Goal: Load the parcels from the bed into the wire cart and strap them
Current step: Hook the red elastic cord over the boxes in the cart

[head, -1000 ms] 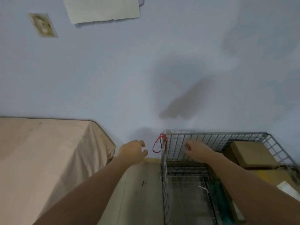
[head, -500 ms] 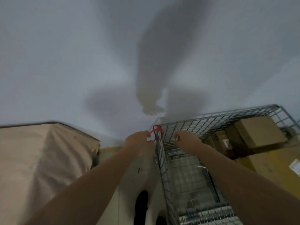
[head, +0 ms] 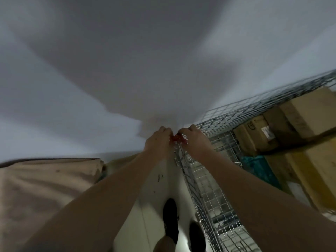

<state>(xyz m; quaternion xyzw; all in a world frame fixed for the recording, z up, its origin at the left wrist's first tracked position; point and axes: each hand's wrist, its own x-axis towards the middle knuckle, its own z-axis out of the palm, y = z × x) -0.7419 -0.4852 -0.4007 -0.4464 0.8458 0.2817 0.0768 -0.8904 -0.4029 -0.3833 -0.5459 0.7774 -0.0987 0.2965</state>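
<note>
Where cart (head: 216, 180) corners, left hand (head: 158, 142), right hand (head: 194, 138) grip red strap (head: 177, 138); labels blurred.

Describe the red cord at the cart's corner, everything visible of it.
The red cord looks like thin red string or elastic, bunched at the top corner of the wire cart, near the wall. The left hand and right hand close on it from either side, fingers covering most of it. Blur hides any knot or hook.

both arms reach forward, left hand (head: 160, 142) and right hand (head: 194, 140) close together, fingers curled.
</note>
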